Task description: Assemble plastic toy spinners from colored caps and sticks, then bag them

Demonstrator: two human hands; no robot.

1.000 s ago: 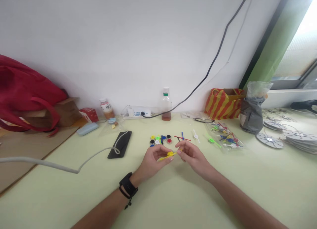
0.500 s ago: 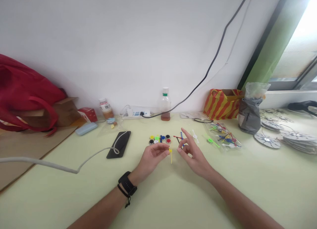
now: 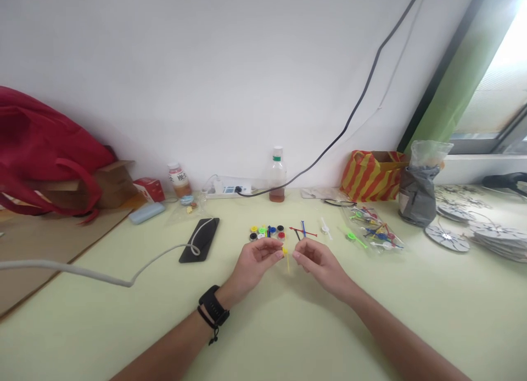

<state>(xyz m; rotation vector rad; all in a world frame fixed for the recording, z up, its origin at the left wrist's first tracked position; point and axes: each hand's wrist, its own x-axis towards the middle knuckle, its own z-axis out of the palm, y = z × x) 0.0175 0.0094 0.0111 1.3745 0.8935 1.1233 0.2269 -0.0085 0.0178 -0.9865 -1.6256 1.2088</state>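
My left hand (image 3: 257, 263) pinches a small yellow plastic spinner arrow (image 3: 285, 252) between thumb and fingertips. Its thin yellow pointer hangs downward and looks blurred. Just to the right of it, apart by a small gap, is my right hand (image 3: 319, 263), fingers curled in towards the thumb with nothing visible in them. Behind the hands lie several round coloured caps (image 3: 254, 236). A red arrow (image 3: 304, 232) and a blue arrow (image 3: 303, 227) cross on the table, near a white spinner (image 3: 325, 228) and a green spinner (image 3: 352, 236).
A clear bag of coloured spinners (image 3: 379, 230) lies to the right, near stacked grey discs (image 3: 500, 235). On the left are a black phone (image 3: 200, 241) under a grey cable (image 3: 102, 274), and a red bag (image 3: 45, 145). A bottle (image 3: 277, 178) and power strip (image 3: 230, 188) stand by the wall.
My right index finger, stretched up before, is now curled in beside the others. The yellow pointer has become blurred and tilts slightly. My left hand keeps its pinch.
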